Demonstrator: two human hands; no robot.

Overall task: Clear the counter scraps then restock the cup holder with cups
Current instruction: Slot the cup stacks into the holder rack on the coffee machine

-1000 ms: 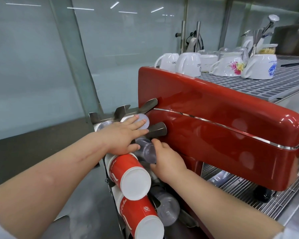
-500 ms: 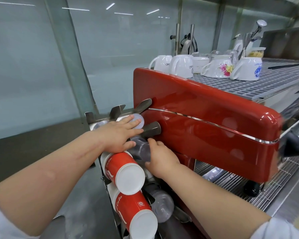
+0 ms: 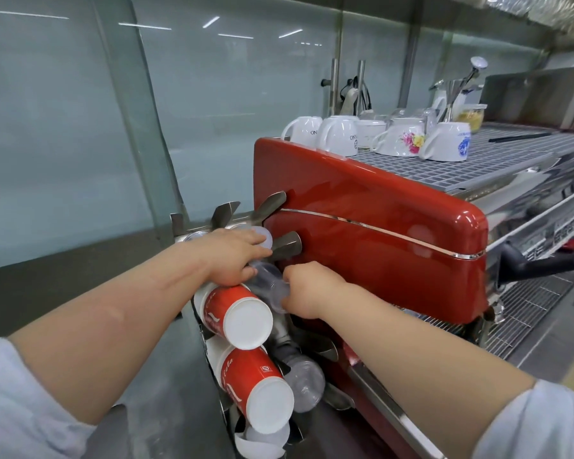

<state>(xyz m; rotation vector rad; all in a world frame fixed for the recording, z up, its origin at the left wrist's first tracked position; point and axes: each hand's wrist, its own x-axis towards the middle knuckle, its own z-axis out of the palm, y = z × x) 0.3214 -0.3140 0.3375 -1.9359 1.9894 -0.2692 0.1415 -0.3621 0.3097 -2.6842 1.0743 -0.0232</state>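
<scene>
A frosted glass wall [image 3: 63,127] ran along the back, with a red espresso machine [image 3: 371,233] parked on the steel surface [image 3: 166,376] and white mugs [image 3: 337,137] upturned on its top grate. The cup holder [image 3: 226,215] was wedged at the machine's 9 o'clock side, metal tabs sticking out.

A stack of clear plastic cups [image 3: 269,283] was being fed into a middle slot. The right hand [image 3: 307,291] was curled round the stack's near end, while the left hand [image 3: 236,256] was laid over the top with fingers mostly straight, steadying things against a white cup base [image 3: 262,236].

These clear cups looked feather-light, thin and crushable, and probably slick, so a loose wrap round the sidewall seemed smarter than a hard squeeze. The red paper cups [image 3: 236,313] at 6 o'clock looked stiffer.

As for writing: a cursive script, partly readable as "Cola", was printed on the red cups, and "ON" on two mugs.
</scene>
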